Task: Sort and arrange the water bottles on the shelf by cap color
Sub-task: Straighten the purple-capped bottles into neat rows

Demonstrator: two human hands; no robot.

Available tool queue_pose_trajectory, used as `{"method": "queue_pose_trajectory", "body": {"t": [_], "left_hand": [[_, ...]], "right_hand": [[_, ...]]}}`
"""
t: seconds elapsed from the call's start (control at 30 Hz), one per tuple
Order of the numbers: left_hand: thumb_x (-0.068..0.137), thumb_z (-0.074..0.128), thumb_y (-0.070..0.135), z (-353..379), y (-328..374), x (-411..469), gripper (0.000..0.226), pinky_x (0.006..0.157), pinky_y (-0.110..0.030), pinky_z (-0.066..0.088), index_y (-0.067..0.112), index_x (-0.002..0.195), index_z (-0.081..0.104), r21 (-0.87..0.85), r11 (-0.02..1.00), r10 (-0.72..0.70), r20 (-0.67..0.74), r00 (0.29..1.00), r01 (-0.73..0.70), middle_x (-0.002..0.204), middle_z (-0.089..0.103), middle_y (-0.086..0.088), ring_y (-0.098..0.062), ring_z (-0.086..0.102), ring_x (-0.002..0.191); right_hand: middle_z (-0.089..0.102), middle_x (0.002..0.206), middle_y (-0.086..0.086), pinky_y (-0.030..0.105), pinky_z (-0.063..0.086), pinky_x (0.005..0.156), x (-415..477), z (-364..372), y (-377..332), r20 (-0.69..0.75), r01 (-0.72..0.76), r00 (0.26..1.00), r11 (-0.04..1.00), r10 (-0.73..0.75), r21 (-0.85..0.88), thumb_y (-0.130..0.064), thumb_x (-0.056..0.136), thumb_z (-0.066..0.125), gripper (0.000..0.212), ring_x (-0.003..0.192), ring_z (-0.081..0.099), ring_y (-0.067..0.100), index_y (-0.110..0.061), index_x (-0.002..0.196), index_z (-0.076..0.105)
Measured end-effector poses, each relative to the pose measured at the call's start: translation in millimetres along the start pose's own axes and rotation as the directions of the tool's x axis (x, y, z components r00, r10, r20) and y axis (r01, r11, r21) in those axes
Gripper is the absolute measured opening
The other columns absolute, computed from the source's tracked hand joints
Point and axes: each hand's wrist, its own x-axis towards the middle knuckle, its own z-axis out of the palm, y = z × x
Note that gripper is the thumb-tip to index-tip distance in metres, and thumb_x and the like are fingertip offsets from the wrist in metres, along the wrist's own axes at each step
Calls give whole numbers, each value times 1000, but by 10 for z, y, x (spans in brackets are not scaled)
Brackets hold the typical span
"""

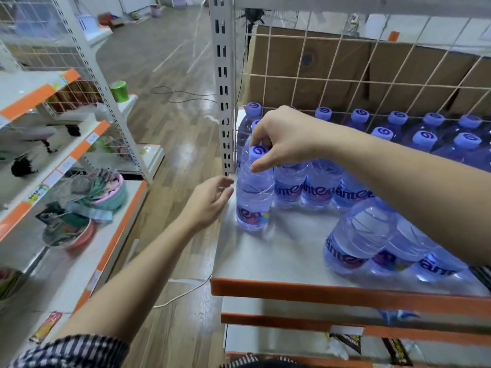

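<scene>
A clear water bottle [253, 197] with a purple-blue cap stands upright at the shelf's [279, 258] front left corner. My right hand [279, 139] reaches over from the right and grips its cap and neck with curled fingers. My left hand [210, 201] hovers just left of the bottle's body at the shelf edge, fingers relaxed and holding nothing. Behind the held bottle stand rows of several more bottles [316, 187] with the same purple-blue caps [426, 136], reaching back to the wire grid. Another group of bottles [372, 243] stands at the front right, partly under my right forearm.
A white slotted upright post [224, 88] rises at the shelf's left rear corner. A wire grid [345, 83] with cardboard behind it backs the shelf. An orange strip [318, 290] edges the shelf front. A second shelving unit [66, 155] with bowls stands left across a wooden floor aisle.
</scene>
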Motion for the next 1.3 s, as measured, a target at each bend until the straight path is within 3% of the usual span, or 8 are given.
{"method": "queue_pose_trajectory", "body": {"t": [0.23, 0.4, 0.7, 0.83, 0.97, 1.03, 1.1, 1.3], "left_hand": [[99, 53, 17, 382, -214, -326, 27, 94, -29, 41, 3, 121, 61, 90, 996, 4, -51, 999, 1, 119, 64, -11, -26, 58, 113], [96, 54, 8, 507, -235, -458, 33, 104, -29, 37, 1, 129, 57, 70, 997, -6, -95, 995, 13, 134, 55, -11, -24, 51, 126], [98, 50, 8, 510, -157, -466, 37, 107, -32, 38, 2, 135, 51, -17, 999, -53, -121, 991, 51, 136, 56, -12, -25, 52, 126], [100, 46, 6, 218, 212, -334, 36, 97, -19, 39, 0, 134, 51, -212, 973, -165, -392, 905, 86, 131, 59, -14, -22, 57, 118], [96, 44, 15, -96, 815, -267, 41, 99, -21, 42, 2, 134, 49, -204, 968, 0, -587, 810, -148, 132, 52, -14, -20, 52, 121], [95, 47, 12, -155, 1099, -277, 39, 105, -37, 42, 2, 132, 51, -52, 972, 145, -633, 761, -229, 134, 51, -15, -24, 49, 126], [93, 50, 8, -124, 1363, -307, 35, 108, -37, 39, 1, 127, 57, 98, 950, 291, -628, 722, -297, 132, 54, -16, -24, 48, 127], [96, 55, 23, 344, 2106, -454, 30, 89, -40, 54, 8, 120, 64, 55, 887, 450, -314, 836, -458, 117, 60, 2, -16, 60, 111]], "right_hand": [[48, 49, -7, 11, 32, 41, -47, 16, 14, 37, -56, 998, 997, 54, 45, -38, 76, 78, 31, 40, 49, 3, -14, 72, 59], [54, 69, -2, 34, 45, 66, -147, 89, -18, -8, -38, 999, 999, 38, -11, -43, 82, 71, 32, 64, 48, 12, -15, 98, 65], [57, 76, -9, 30, 45, 74, -283, 35, -23, 30, -16, 999, 999, 17, -33, -37, 89, 67, 47, 70, 50, 9, -21, 132, 58], [69, 99, -6, 19, 41, 69, -432, -200, 46, -11, -67, 998, 997, 67, 42, -38, 87, 69, 44, 73, 56, 0, -25, 128, 61], [70, 91, -10, 29, 55, 74, -785, -503, 184, -44, -135, 989, 986, 140, 95, -38, 86, 69, 31, 77, 65, 7, -26, 115, 68], [68, 88, -13, 37, 58, 70, -1043, -614, 294, -47, -169, 983, 979, 176, 117, -40, 86, 69, 25, 80, 68, 15, -29, 109, 70], [68, 88, -14, 36, 58, 72, -1314, -683, 432, -55, -188, 979, 976, 195, 110, -41, 86, 69, 21, 80, 67, 12, -30, 104, 72], [70, 89, -8, 27, 51, 77, -2054, -664, 811, -22, -224, 974, 972, 226, 65, -35, 87, 70, 15, 81, 64, 6, -26, 97, 74]]}}
